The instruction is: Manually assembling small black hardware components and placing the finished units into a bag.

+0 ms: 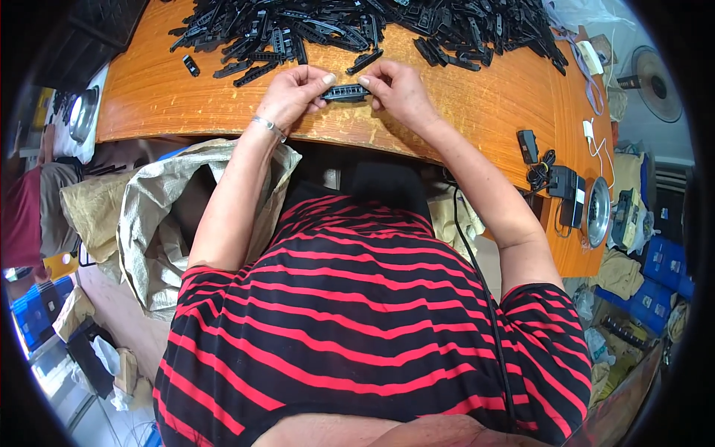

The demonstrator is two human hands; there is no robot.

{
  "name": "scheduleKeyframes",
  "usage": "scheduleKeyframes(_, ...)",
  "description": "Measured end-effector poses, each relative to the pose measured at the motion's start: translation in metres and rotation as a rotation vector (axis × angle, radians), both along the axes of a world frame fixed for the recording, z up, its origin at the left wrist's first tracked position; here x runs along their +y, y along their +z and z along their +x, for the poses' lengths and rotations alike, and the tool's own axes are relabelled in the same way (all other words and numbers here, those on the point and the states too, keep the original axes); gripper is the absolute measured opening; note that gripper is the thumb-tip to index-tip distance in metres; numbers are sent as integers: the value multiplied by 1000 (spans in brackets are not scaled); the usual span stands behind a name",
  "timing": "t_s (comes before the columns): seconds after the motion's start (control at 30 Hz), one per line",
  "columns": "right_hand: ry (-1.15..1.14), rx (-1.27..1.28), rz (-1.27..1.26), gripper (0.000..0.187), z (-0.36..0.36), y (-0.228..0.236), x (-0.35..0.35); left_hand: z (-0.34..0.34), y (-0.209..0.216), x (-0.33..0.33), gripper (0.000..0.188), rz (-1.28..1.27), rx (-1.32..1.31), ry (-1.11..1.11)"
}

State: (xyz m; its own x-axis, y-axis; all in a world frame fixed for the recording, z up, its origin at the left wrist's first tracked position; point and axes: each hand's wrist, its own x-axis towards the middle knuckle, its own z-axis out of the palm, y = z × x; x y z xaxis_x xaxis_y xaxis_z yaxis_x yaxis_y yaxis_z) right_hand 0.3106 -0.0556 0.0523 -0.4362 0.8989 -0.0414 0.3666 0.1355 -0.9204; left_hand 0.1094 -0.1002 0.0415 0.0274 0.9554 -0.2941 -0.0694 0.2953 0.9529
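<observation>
Between my two hands, just above the wooden table, is a long black ribbed plastic part. My left hand pinches its left end between thumb and fingers. On the right end, my right hand has a similar pinch grip. Just beyond the held part lies another narrow black plastic piece. A broad heap of black plastic parts spreads along the far side of the table, with several loose ones at its near edge. My fingertips hide both ends of the held part.
A small black piece lies apart at left. An open woven sack hangs by the near table edge. At right are a black device, a coiled cable, a black box, a metal bowl and a fan.
</observation>
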Motion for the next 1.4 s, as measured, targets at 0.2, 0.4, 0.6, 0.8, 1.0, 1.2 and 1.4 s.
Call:
scheduleKeyframes(0.2, -26, 26, -59, 18, -3, -8, -2, -2, -10, 5, 13, 96, 80, -4)
scheduleKeyframes(0.4, -13, -54, -54, 20, -4, -13, -1, 3, -8, 7, 11, 74, 181, 31)
scheduleKeyframes(0.6, -5, -140, -83, 22, -8, -10, 2, 1, -21, 14, 13, 85, 279, 39)
scheduleKeyframes(0.8, 63, -213, -391, 27, -10, 7, 12, -5, -4, 26, 19, -43, 385, -122)
scheduleKeyframes(1.0, 119, -261, -479, 35, -14, 6, 27, -1, -3, 36, 24, -104, 560, -184)
scheduleKeyframes(1.2, 84, -360, -264, 35, -12, 1, 22, -1, -20, 29, 28, 84, 706, -100)
scheduleKeyframes(1.4, 97, -255, -120, 26, -6, -15, 10, -3, -16, 4, 21, 144, 722, -99)
